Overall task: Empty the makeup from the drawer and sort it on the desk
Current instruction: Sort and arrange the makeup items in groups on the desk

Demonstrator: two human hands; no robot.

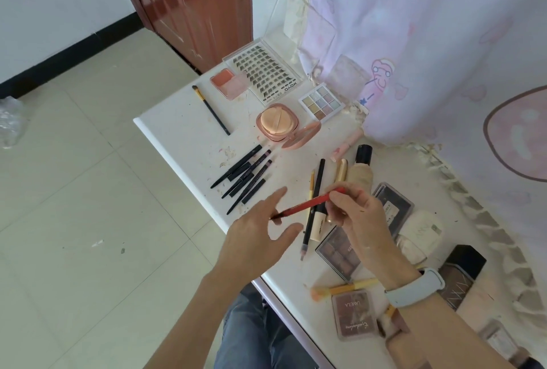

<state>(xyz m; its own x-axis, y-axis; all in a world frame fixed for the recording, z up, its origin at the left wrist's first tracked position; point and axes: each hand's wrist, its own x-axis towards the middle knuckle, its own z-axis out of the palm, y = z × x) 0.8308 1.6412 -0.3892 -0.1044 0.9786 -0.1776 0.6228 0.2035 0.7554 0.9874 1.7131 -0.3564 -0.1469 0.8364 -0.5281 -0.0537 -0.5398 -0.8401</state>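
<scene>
Nearest, low right on the desk (183, 131): LAMEILA palette (353, 315), orange brush (343, 288), dark eyeshadow palette (339, 253). Above the desk edge, R hand (359, 217) pinches a red lip pencil (307, 203) near its top end, fingers clamped on it; L hand (260, 235) hovers w/ fingers spread apart, gripping nothing, fingertip about at the pencil's dark tip, contact unclear. Step looks like sorting, not emptying; drawer not in view. Next move prob. calls for laying the pencil beside the black pencil row (242, 176) just beyond, parallel, w/o scattering them. Farther: open cushion compact (276, 123), pastel eyeshadow palette (321, 102), lash tray (263, 75).
</scene>
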